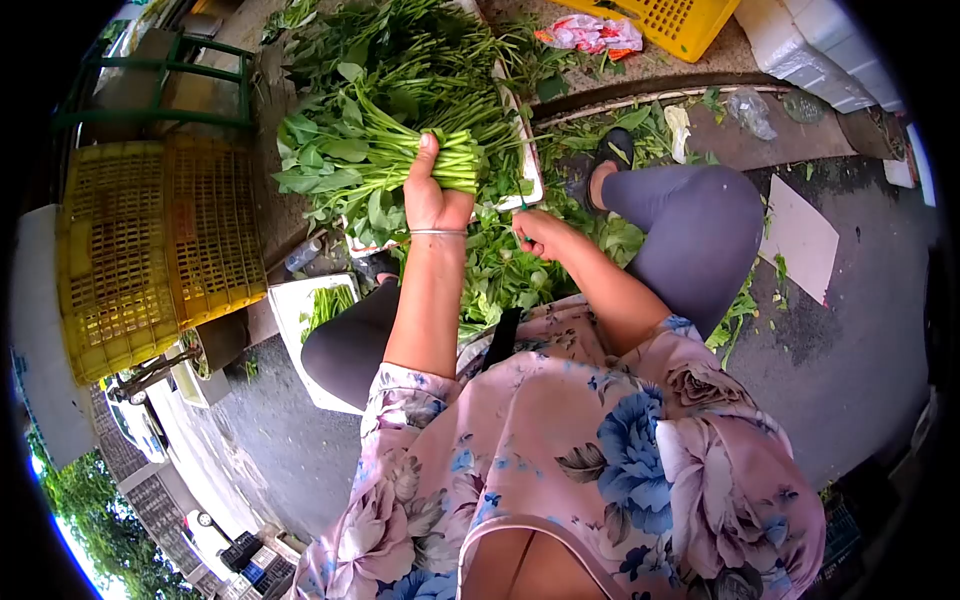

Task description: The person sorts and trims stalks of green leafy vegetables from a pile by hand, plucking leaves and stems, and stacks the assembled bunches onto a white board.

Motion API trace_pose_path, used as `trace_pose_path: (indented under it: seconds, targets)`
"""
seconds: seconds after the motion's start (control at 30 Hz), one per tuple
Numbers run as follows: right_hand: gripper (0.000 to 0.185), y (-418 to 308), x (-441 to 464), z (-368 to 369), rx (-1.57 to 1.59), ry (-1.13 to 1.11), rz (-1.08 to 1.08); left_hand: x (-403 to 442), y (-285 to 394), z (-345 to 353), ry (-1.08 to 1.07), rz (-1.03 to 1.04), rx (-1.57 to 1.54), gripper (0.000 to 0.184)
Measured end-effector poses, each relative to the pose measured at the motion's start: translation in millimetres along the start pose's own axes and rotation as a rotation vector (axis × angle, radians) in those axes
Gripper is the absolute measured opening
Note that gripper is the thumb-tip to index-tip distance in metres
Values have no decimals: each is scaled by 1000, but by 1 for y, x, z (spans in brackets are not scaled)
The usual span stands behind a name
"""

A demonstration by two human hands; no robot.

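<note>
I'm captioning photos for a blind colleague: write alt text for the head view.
A person's left hand holds a bunch of leafy green stems, while the right hand grips a small green object that is mostly hidden. More greens are heaped beyond, and a yellow crate shows at the picture's top right.

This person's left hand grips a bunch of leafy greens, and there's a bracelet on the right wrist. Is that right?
Not quite: the head view shows the bracelet on the left wrist. The left hand does grip a bunch of leafy greens.
</note>
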State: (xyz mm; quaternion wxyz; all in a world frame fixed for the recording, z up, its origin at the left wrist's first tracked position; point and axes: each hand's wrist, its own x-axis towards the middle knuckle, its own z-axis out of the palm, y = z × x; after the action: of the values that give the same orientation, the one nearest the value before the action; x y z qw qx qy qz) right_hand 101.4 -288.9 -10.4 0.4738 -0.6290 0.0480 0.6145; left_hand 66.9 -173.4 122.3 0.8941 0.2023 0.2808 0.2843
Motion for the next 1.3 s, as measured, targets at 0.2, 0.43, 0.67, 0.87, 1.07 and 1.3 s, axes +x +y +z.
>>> trace_pose_path:
  seconds: [0.2, 0.43, 0.67, 0.87, 1.07, 1.3]
  targets:
    - [11, 0, 16, 9, 200, 71, 177, -4, 13, -21, -98, 23, 146, 20]
    - [27, -14, 62, -7, 237, -82, 433, -18, 19, -42, -9, 115, 384, 19]
    - [27, -15, 80, -8, 177, -24, 475, -22, 32, -55, -32, 289, 549, 24]
    - [72, -46, 34, -11, -601, 405, 153, -38, 44, -64, -23, 356, 612, 28]
    - [62, -108, -67, 38, -578, -125, -658, -42, 32, -70, 22, 281, 352, 22]
    - [68, -113, -133, 124, -1255, -148, -857, -56, 32, -73, 26, 257, 133, 26]
